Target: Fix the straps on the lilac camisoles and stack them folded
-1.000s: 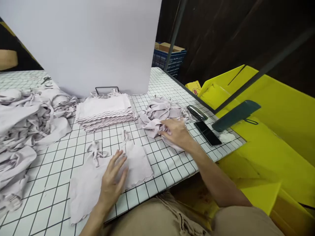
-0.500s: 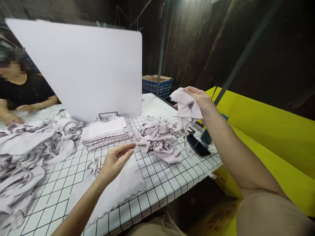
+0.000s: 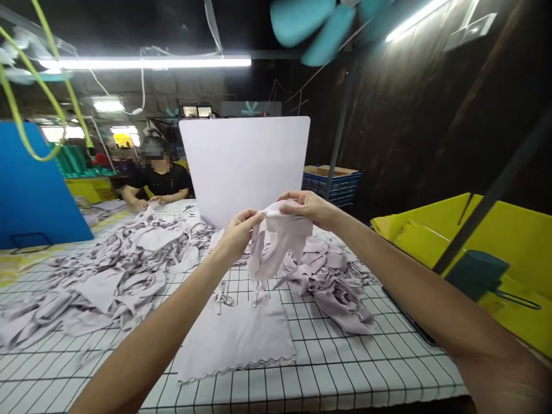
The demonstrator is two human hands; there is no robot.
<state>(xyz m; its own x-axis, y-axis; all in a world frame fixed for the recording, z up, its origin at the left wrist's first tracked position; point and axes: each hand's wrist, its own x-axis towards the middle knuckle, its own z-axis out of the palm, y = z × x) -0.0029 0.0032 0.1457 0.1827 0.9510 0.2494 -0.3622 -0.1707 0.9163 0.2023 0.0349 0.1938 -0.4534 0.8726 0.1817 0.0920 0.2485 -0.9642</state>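
Observation:
Between my two hands a pale pinkish fabric piece [image 3: 282, 238] hangs in the air above the table. My left hand [image 3: 241, 227] pinches its left top edge, and my right hand [image 3: 308, 207] grips the upper right. Below lies a flat pale fabric pouch [image 3: 237, 339] with a wavy hem at the near side and thin straps at its far side. To the right of it sits a crumpled heap of the same cloth [image 3: 332, 276]. A folded stack beyond is mostly hidden behind my hands and the hanging cloth.
A large pile of loose fabric pieces [image 3: 121, 270] spreads over the left of the grid-patterned tablecloth [image 3: 328, 374]. A white board [image 3: 245, 167] stands behind. At right are a yellow bin [image 3: 513, 241] and a dark green object [image 3: 476, 273]. A person [image 3: 161, 178] works across the table.
My right hand has brought the fabric piece from the right to the middle, and my left hand has risen and taken hold of it. The camera view has tilted up and turned left.

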